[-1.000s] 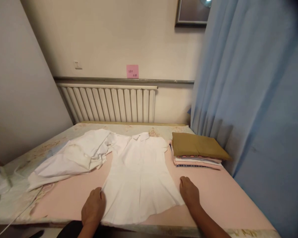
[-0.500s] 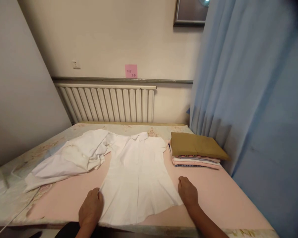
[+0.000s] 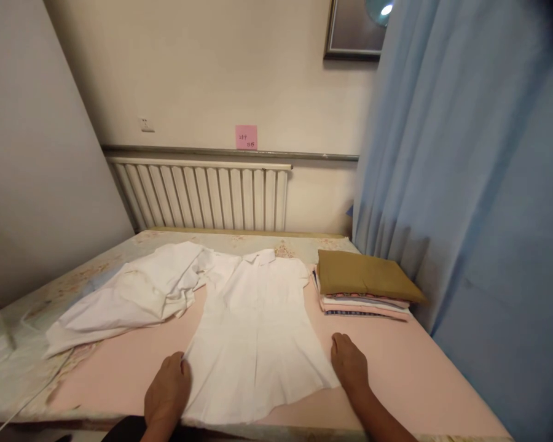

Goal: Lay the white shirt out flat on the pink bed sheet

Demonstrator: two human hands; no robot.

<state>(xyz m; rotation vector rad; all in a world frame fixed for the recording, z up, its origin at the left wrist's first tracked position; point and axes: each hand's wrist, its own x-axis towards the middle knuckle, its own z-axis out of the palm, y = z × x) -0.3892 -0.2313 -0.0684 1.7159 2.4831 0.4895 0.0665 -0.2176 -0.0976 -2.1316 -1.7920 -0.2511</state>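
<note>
Two bare hands flank a white shirt [image 3: 258, 325] lying front up over the middle of a pink sheet [image 3: 424, 374], collar toward the sheet's far side and hem by its near edge. Over the sheet's near left part, the left hand [image 3: 168, 388] has its fingers curled inward at the shirt's side; over the near right part, the right hand [image 3: 350, 363] is curled much the same by the other hem corner (whether either truly pinches cloth, I cannot tell). A crumpled white heap [image 3: 136, 291] covers the sheet's far left, and a folded stack [image 3: 364, 274] sits at its far right.

Cloth lying like this probably wants light, equal tension from both sides. The hem sits farther from the sheet's near edge on the right, so levelling it gently, without tugging the sleeve beside the heap, seems wisest.
</note>
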